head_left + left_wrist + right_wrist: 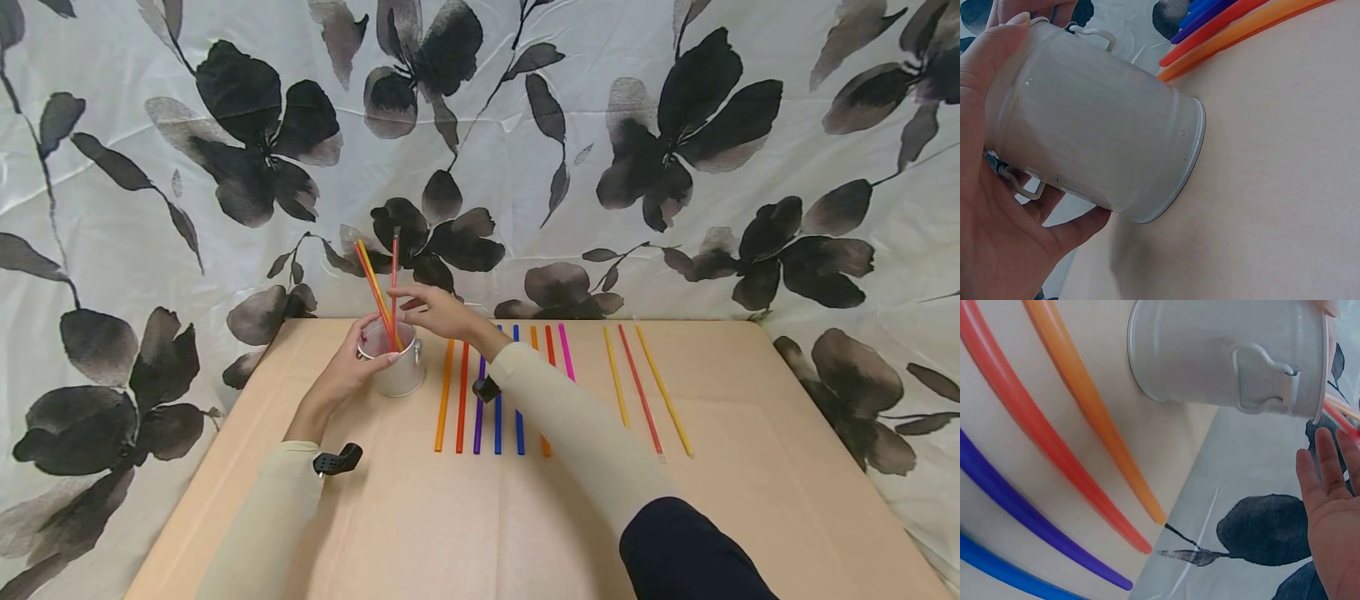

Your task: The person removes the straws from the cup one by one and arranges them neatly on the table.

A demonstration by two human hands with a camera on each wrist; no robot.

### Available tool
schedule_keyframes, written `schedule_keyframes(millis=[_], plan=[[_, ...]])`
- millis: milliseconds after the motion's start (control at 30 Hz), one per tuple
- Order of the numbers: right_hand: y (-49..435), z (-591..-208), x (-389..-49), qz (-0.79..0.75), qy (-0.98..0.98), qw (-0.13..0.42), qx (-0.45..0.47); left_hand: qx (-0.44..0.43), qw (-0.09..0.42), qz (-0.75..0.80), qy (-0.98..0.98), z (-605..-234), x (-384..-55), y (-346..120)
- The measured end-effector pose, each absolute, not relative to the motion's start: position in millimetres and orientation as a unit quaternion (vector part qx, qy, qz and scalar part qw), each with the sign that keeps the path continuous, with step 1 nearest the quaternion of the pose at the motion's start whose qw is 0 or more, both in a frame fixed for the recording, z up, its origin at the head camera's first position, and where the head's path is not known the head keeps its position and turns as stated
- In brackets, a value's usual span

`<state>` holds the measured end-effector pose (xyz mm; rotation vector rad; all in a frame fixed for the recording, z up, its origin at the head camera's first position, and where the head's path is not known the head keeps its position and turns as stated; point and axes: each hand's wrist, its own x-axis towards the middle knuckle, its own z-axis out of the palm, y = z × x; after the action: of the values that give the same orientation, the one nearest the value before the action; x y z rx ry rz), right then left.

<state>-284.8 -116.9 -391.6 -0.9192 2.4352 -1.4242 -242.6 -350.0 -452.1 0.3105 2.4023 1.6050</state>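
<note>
My left hand (347, 364) grips a small white metal bucket (399, 382), thumb and fingers around its upper part. In the left wrist view the bucket (1091, 119) shows small wire handles on its sides. A few thin red and yellow plastic sticks (369, 271) lean inside, rising above the rim. My right hand (442, 315) is over the bucket and pinches an upright red plastic stick (394, 262), whose lower end is inside. In the right wrist view several fingers of that hand (1341, 519) are extended beside the stick; the pinch itself is mostly out of frame.
Orange, red, purple, blue and pink sticks (498, 417) lie in a row on the wooden table (420, 533), partly behind my right forearm. Farther right lie two yellow sticks (663, 387) and a red one (640, 387). A floral cloth (555, 208) hangs behind the table.
</note>
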Motion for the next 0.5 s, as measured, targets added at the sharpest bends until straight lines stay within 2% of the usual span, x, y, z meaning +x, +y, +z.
schedule_keyframes(millis=[300, 500], plan=[[-104.9, -382.5, -280.4, -0.497, 0.809, 0.067, -0.305, 0.110, 0.118, 0.551, 0.819, -449.4, -243.5, -349.7], [-95.8, -376.7, -279.7, -0.528, 0.788, 0.043, -0.314, 0.106, 0.136, 0.557, 0.812, -432.0, -235.0, -345.8]])
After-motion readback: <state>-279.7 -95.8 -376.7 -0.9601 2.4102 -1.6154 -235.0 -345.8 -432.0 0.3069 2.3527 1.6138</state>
